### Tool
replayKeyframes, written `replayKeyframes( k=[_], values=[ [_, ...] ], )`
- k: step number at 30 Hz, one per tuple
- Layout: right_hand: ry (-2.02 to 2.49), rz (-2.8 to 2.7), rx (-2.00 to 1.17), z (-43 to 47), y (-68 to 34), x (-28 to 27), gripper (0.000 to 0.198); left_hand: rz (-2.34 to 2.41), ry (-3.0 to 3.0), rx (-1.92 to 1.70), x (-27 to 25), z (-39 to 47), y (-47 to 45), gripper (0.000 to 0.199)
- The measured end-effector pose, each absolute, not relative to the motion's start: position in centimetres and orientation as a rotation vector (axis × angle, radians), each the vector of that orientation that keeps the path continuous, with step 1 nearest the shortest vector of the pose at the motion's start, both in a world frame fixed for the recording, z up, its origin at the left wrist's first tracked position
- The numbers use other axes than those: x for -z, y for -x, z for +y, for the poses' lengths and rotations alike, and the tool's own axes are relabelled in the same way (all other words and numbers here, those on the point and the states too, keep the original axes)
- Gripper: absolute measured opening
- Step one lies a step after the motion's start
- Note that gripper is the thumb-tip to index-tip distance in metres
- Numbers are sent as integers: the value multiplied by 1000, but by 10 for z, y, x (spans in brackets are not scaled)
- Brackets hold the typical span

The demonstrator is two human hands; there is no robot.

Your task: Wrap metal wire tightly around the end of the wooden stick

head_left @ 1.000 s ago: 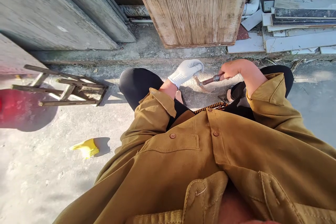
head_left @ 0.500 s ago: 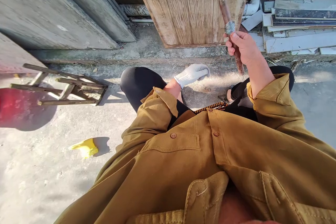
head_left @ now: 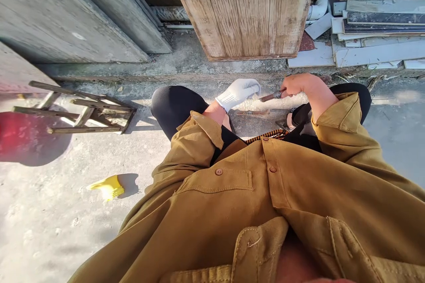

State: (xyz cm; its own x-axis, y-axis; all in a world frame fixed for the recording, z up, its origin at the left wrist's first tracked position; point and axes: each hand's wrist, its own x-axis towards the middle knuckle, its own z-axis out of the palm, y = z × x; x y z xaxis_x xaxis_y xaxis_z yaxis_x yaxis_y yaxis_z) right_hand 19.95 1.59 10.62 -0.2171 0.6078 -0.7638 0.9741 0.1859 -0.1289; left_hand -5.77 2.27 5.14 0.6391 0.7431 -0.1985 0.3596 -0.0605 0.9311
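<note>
My right hand (head_left: 295, 85) is bare and wrapped round a brown stick (head_left: 266, 97). The stick points left, low over the ground between my knees, and grey wire is coiled round it close to my fingers. The stick's other end is hidden by the hand. Just left of its tip is my left hand (head_left: 239, 92), in a white knit glove with the fingers curled closed. What they pinch, if anything, is too small to make out. A faint reddish-brown streak (head_left: 254, 112) shows on the ground below; I cannot tell what it is.
A wooden panel (head_left: 252, 13) leans ahead on a low concrete ledge. White boards (head_left: 378, 51) are stacked at right, near a white pipe (head_left: 319, 8). Grey boards (head_left: 109, 17) lean at left, above a wooden stool on its side (head_left: 89, 108). A yellow object (head_left: 111, 185) lies on the concrete.
My right hand has come down and turned with the stick, from raised before the panel to low beside the glove. My left hand has shifted slightly left.
</note>
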Motion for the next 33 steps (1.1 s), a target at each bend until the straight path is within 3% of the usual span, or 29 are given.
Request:
replayKeyframes(
  k=[3,6,10,13,16,19,23,25,28,33],
  values=[
    [-1156,1984,1155,15,-203,-108,19,972,-1623,-505,-45,29,59,21],
    [-995,2139,1554,14,-212,-114,30,972,-1589,-568,-37,33,57,17],
    [-1345,2491,2012,11,-225,-123,50,892,-1549,-543,-34,33,51,19],
    [-1811,2651,2198,12,-227,-121,49,889,-1570,-457,-43,27,46,23],
    [-2435,2498,2082,19,-225,-116,35,819,-1602,-399,-56,18,48,21],
    [-2844,2196,1575,25,-224,-111,34,732,-1608,-375,-67,8,56,16],
    [-2376,2145,706,26,-224,-109,19,643,-1565,-352,-70,9,62,25],
    [-2071,2049,587,24,-223,-109,21,666,-1513,-413,-69,14,61,33],
    [-1646,1993,759,19,-215,-111,18,779,-1434,-554,-66,20,61,30],
    [-996,2004,1464,10,-204,-119,25,980,-1455,-639,-59,25,61,27]
  ],
)
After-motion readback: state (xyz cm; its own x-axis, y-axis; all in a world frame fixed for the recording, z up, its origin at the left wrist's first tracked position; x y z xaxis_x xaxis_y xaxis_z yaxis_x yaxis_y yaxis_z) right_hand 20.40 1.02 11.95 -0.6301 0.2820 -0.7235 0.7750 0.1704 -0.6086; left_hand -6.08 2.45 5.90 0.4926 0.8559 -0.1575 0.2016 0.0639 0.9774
